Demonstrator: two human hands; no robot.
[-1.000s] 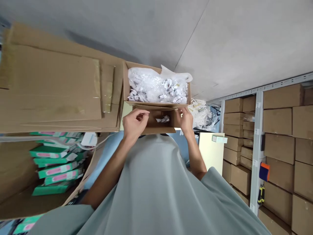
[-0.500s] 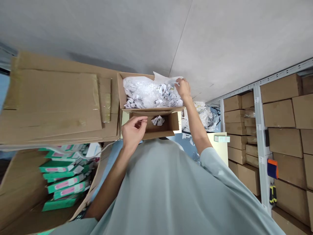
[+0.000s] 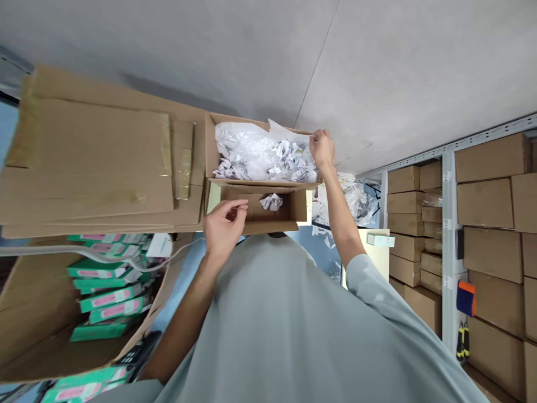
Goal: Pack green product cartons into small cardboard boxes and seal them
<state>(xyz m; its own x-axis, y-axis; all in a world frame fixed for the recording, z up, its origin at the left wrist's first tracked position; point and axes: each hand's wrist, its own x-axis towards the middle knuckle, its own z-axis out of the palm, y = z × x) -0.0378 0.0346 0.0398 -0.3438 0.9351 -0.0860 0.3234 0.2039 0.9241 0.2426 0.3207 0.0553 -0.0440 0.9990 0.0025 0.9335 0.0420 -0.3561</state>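
An open cardboard box (image 3: pixel 212 151) holds crumpled printed paper (image 3: pixel 289 159) and clear plastic wrap (image 3: pixel 241 143). My right hand (image 3: pixel 322 150) is at its back right corner with fingers curled closed; what they pinch, if anything, is hidden. In front of it stands a smaller open cardboard box (image 3: pixel 298 207), with one crumpled piece of paper (image 3: pixel 271 202) on its bottom. Over the small box's left end, my left hand (image 3: pixel 224 224) is held with thumb and fingers drawn together and nothing visible between them.
Flattened cardboard (image 3: pixel 104 151) lies stacked at left. Below it, a large carton (image 3: pixel 37 313) holds several green-and-pink boxes (image 3: pixel 113 302), with a white cable (image 3: pixel 96 254) across. Waste paper (image 3: pixel 346 196) is heaped at right. A small pale box (image 3: pixel 380 240) lies near shelves of cartons (image 3: pixel 490 252).
My right hand has shifted slightly right, from the wrap and paper to the box's back corner. My left hand has moved slightly left. The whole view has tilted a little.
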